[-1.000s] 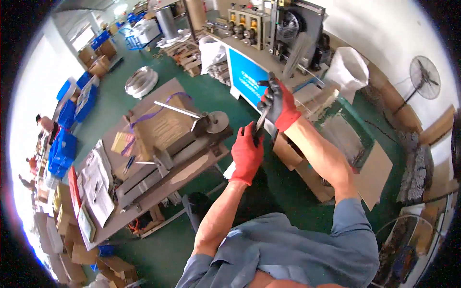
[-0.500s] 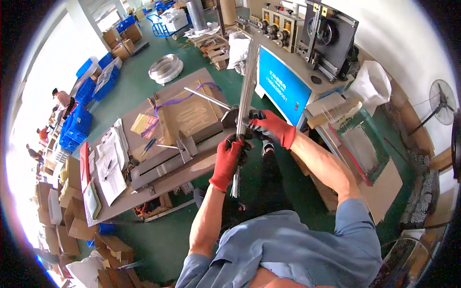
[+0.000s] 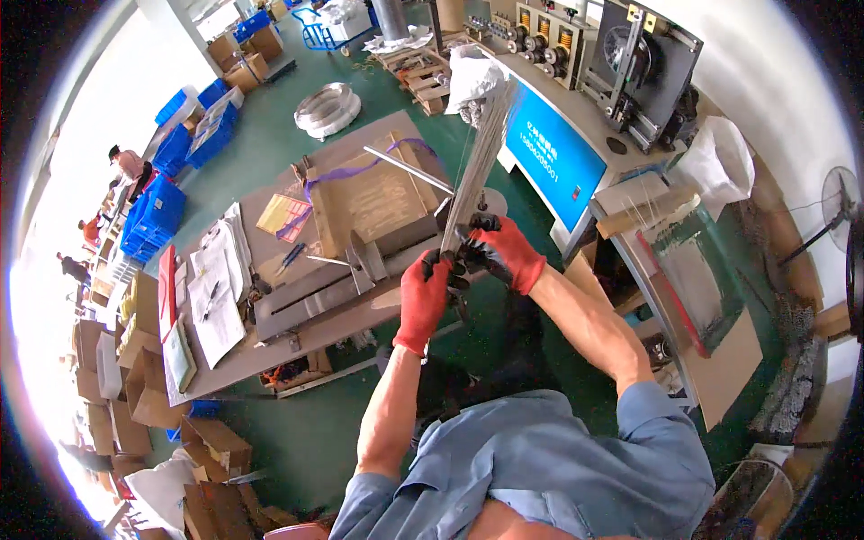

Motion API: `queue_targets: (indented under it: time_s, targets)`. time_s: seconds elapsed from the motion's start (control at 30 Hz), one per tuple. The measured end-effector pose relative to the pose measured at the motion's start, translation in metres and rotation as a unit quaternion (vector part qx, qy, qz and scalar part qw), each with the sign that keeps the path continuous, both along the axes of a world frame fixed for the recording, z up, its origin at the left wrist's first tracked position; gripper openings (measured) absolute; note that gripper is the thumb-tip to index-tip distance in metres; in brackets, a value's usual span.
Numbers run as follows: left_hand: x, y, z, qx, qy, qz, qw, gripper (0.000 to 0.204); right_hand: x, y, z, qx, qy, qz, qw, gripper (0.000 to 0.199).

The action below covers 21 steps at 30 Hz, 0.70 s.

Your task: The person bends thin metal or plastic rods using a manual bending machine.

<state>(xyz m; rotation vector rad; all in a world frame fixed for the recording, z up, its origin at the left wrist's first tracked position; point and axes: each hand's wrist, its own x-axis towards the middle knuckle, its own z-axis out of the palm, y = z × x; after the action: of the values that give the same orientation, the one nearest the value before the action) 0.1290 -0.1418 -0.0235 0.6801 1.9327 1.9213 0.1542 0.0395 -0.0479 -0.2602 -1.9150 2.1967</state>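
Note:
A bundle of long, thin metal rods (image 3: 479,171) stands tilted in front of me, its upper end leaning away toward the blue-fronted machine. My left hand (image 3: 427,292), in a red glove with black palm and fingers, is closed round the lower part of the bundle. Just above and to the right, my right hand (image 3: 504,252) in a matching glove grips the same rods, fingers curled. The bundle's lower end is mostly hidden behind my left hand and wrist. Beyond my hands lies the workbench (image 3: 378,130), with a metal guide rail (image 3: 297,310) along its near edge.
On the bench are a cardboard tray (image 3: 378,211) with a purple strap, papers (image 3: 211,297) and a pen. A machine with a blue panel (image 3: 553,162) stands to the right, beside a side table with a glass sheet (image 3: 688,279). Cardboard boxes (image 3: 153,387) and blue crates (image 3: 155,216) line the left.
The view has shifted, so bench and machine appear farther right. The rod bundle now leans more to the right at its top. Both hands still hold it.

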Motion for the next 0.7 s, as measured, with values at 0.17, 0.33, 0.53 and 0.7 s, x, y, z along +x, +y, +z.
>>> queue_targets:
  time_s: [0.17,0.33,0.53,0.7]
  targets:
    - [0.001,0.015,-0.004,-0.021,-0.015,-0.011,1.000,0.018,0.001,0.017,-0.034,-0.173,0.037,-0.001,0.984,0.025]
    - [-0.001,0.022,-0.008,-0.021,0.043,-0.005,0.999,0.018,0.020,0.014,-0.010,-0.150,0.011,0.011,0.989,0.021]
    - [0.006,0.029,0.008,-0.049,0.022,0.008,0.999,0.018,0.027,0.013,-0.006,-0.071,0.020,-0.034,0.997,0.017]
    - [0.010,0.039,0.010,-0.036,-0.042,0.020,0.998,0.020,0.015,0.024,-0.052,-0.132,0.048,-0.043,0.989,0.019]
